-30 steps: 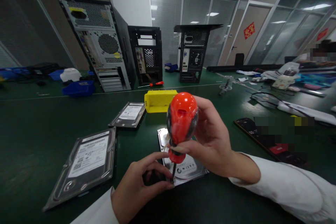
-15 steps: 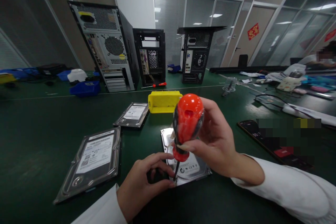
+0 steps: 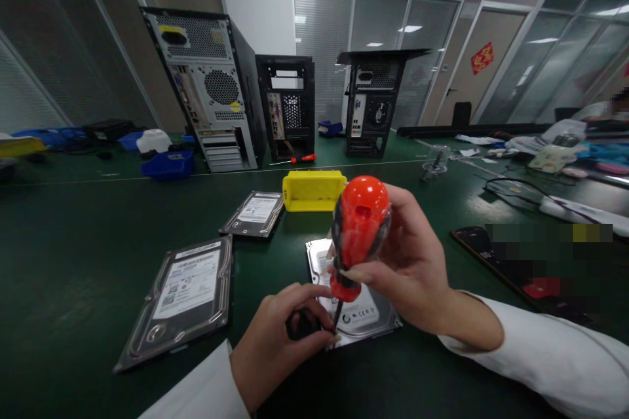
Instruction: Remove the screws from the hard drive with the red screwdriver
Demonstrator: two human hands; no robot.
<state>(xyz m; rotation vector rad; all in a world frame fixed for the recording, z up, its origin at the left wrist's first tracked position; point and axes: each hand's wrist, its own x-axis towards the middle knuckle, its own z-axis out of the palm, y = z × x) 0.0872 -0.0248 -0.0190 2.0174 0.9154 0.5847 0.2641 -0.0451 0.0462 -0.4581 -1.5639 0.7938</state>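
My right hand [image 3: 413, 262] is wrapped round the red and black handle of a screwdriver [image 3: 361, 222], which stands nearly upright. Its dark shaft runs down to the near left corner of a silver hard drive [image 3: 358, 314] lying on the green table. At that corner, thumb and fingers of my left hand [image 3: 289, 334] close in beside the tip; whatever is between them is too small to make out. Two more hard drives lie to the left, a near one [image 3: 184, 294] and a farther one [image 3: 255, 213], labels up.
Beyond the drives sits a yellow bin [image 3: 314, 191]. Three computer cases [image 3: 216, 91] stand at the back, a red screwdriver [image 3: 303, 158] before them. A blue bin [image 3: 168, 165] is at left, a phone [image 3: 511, 272] at right. Part of a person shows at far right.
The whole view has shifted slightly, so everything appears a little farther right. Both hands keep their places at the drive, and the screwdriver remains at the same corner.
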